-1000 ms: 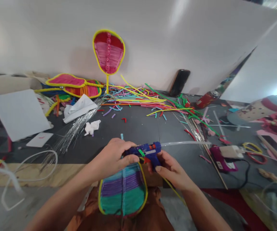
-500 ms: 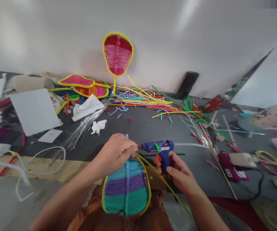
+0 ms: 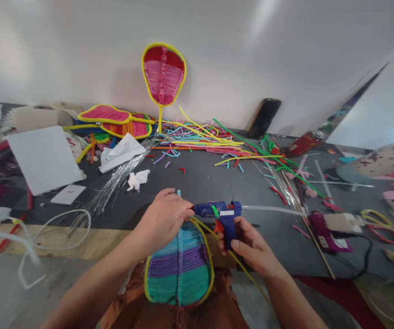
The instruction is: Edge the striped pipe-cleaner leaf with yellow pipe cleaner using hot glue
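Note:
My right hand (image 3: pixel 247 242) is wrapped round the handle of a blue hot glue gun (image 3: pixel 214 209), with a clear glue stick (image 3: pixel 272 209) running out of its back. The gun's nozzle points left and meets the fingertips of my left hand (image 3: pixel 169 210). That hand is closed on the upper edge of a pipe-cleaner panel (image 3: pixel 179 269), striped teal, purple and blue with a yellow rim, lying over my lap. A loose yellow pipe cleaner (image 3: pixel 248 273) trails from the panel's top to the lower right. My left fingers hide the exact spot at the nozzle.
A pink panel on a yellow stem (image 3: pixel 163 75) leans on the wall. Behind my hands lie many pipe cleaners (image 3: pixel 200 141), wires (image 3: pixel 121 169) and crumpled tissue (image 3: pixel 138 179). A phone (image 3: pixel 264 118) and a red can (image 3: pixel 305 142) stand at the back; scissors (image 3: pixel 380 226) lie right.
The glue gun and my right hand have shifted slightly left, bringing the nozzle closer against my left fingers. My left hand still holds the panel; the whole view has moved a little.

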`<state>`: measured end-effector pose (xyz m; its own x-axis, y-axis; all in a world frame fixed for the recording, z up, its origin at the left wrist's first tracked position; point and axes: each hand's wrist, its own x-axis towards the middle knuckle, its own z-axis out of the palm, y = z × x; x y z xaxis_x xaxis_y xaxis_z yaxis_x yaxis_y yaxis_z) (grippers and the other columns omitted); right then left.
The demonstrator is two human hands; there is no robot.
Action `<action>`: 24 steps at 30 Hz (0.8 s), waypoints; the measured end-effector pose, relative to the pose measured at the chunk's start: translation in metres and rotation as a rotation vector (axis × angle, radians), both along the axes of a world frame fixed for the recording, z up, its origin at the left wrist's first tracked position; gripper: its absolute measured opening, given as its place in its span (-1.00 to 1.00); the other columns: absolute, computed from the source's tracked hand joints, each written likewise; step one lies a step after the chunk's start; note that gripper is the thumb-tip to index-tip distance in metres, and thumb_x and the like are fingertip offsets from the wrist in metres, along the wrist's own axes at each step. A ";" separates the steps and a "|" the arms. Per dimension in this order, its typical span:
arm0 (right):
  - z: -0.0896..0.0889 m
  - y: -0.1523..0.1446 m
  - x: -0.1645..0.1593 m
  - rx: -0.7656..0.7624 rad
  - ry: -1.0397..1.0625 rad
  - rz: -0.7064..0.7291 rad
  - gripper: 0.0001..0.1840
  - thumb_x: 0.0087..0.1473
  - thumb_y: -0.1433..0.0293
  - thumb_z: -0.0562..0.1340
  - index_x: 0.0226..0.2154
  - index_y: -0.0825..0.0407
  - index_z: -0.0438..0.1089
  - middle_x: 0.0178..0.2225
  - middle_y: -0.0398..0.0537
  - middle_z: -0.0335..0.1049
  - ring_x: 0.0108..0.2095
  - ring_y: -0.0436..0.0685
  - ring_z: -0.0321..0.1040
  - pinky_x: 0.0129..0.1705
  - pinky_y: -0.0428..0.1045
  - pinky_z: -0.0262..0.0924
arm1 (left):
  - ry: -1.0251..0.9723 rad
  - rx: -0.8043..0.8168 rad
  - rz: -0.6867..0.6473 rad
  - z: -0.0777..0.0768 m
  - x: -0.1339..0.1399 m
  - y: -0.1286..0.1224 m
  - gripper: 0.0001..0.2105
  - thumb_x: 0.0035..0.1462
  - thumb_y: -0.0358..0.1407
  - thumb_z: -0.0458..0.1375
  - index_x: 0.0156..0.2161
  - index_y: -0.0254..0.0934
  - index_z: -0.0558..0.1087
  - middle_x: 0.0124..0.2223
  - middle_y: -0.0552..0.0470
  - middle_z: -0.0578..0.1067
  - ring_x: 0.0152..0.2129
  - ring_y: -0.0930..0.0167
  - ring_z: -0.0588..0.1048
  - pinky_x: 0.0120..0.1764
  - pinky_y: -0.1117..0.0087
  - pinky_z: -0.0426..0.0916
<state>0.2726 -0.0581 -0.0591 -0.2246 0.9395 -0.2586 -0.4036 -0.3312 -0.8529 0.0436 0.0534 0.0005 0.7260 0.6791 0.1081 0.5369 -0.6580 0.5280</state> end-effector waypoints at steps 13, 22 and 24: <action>-0.008 0.004 -0.001 -0.074 0.183 -0.035 -0.58 0.10 0.05 0.23 -0.10 -0.07 0.24 -0.29 -0.03 0.46 -0.37 0.08 0.42 -0.46 -0.09 0.26 | 0.016 -0.025 0.045 0.001 -0.006 0.006 -0.58 0.26 0.00 -0.05 -0.07 -0.25 0.48 -0.13 -0.08 0.57 -0.16 0.25 0.49 0.01 0.15 0.28; -0.002 -0.001 -0.001 0.040 0.109 0.066 -0.55 0.11 0.30 0.30 0.04 -0.08 0.22 -0.18 -0.04 0.43 -0.28 0.03 0.40 -0.28 -0.05 0.32 | 0.002 -0.090 0.044 -0.004 0.001 0.000 -0.71 0.29 -0.16 -0.02 -0.08 -0.22 0.48 -0.14 -0.03 0.57 -0.18 0.29 0.49 -0.14 0.33 0.33; -0.003 -0.002 -0.002 0.070 0.070 0.065 -0.55 0.14 0.30 0.27 0.06 -0.08 0.19 -0.16 -0.04 0.43 -0.28 0.03 0.40 -0.22 -0.01 0.32 | -0.005 -0.099 0.054 -0.004 0.000 0.000 -0.72 0.28 -0.16 -0.01 -0.08 -0.22 0.48 -0.14 -0.03 0.57 -0.19 0.30 0.49 -0.14 0.34 0.34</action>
<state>0.2707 -0.0599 -0.0626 -0.3005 0.9377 -0.1743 -0.4430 -0.2991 -0.8452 0.0441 0.0533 -0.0032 0.6878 0.7247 0.0425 0.5671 -0.5729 0.5917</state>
